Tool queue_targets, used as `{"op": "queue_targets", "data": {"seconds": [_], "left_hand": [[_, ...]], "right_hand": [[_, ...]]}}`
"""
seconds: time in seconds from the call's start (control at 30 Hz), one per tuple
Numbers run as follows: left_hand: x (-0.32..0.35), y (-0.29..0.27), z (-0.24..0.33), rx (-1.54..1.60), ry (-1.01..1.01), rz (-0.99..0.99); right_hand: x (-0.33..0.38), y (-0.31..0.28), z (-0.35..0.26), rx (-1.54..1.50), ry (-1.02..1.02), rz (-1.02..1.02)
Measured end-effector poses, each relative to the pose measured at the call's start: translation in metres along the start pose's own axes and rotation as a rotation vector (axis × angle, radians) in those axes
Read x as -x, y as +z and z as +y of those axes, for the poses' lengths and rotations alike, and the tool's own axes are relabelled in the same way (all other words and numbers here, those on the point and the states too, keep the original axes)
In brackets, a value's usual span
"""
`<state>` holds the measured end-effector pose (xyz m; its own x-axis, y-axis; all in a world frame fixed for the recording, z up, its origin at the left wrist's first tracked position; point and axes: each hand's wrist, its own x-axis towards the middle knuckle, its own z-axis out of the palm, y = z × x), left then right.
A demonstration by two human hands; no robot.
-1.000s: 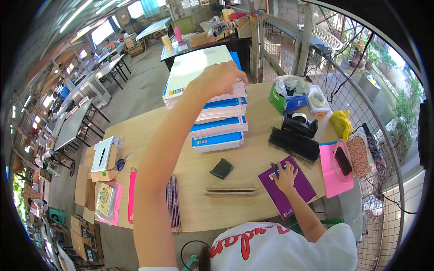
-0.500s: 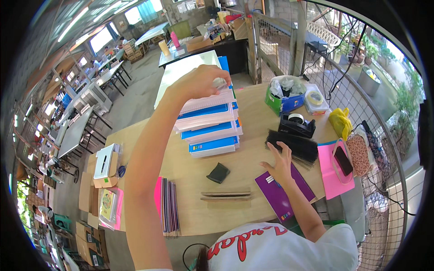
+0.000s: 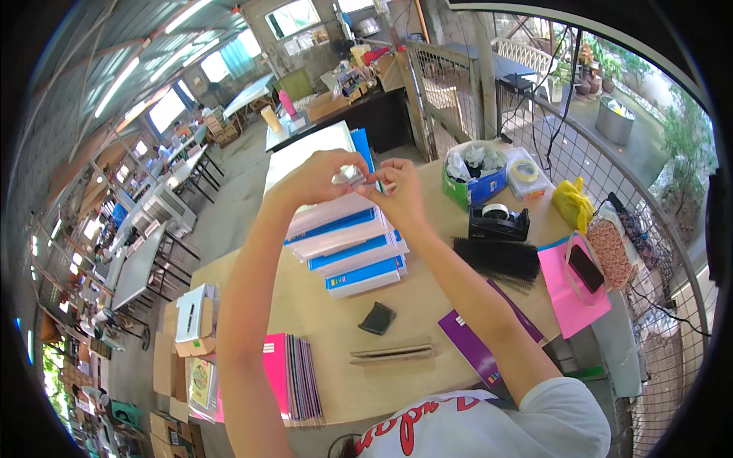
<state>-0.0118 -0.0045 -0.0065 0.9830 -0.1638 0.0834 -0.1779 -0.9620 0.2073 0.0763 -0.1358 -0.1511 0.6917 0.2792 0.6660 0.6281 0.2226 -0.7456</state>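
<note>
My left hand (image 3: 317, 177) and my right hand (image 3: 398, 197) meet above the far end of the stacked paper pads. Both have their fingers bent into a pinch, the fingertips almost touching. Something small and pale, perhaps clear plastic, shows at the left fingers; its kind is not plain. Below the hands lie stepped stacks of white pads with blue covers (image 3: 365, 278). Beyond the left hand is a tall white pile (image 3: 309, 159) with a blue edge. A purple spiral notebook (image 3: 472, 347) lies partly under my right forearm.
Black binding combs (image 3: 496, 259) and a tape dispenser (image 3: 498, 223) lie at right, by a box of plastic bags (image 3: 475, 182). Pink notebooks (image 3: 286, 374) stand near the front edge. A dark block (image 3: 377, 318) and cardboard strips (image 3: 392, 353) lie mid-table. Wire mesh (image 3: 657, 305) borders the right.
My right hand has left the binding combs and purple notebook, moving up and left to meet my left hand. The view has shifted slightly; the left hand stays over the stacks.
</note>
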Motion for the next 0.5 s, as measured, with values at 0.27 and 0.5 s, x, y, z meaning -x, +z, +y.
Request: {"op": "queue_targets", "data": {"seconds": [0.27, 0.5], "left_hand": [[0.001, -0.006, 0.001, 0.008, 0.014, -0.002], [0.001, -0.007, 0.004, 0.06, 0.04, 0.009]], "right_hand": [[-0.001, 0.014, 0.006, -0.373, 0.179, 0.043], [0.0, 0.021, 0.015, -0.512, 0.201, 0.022]]}}
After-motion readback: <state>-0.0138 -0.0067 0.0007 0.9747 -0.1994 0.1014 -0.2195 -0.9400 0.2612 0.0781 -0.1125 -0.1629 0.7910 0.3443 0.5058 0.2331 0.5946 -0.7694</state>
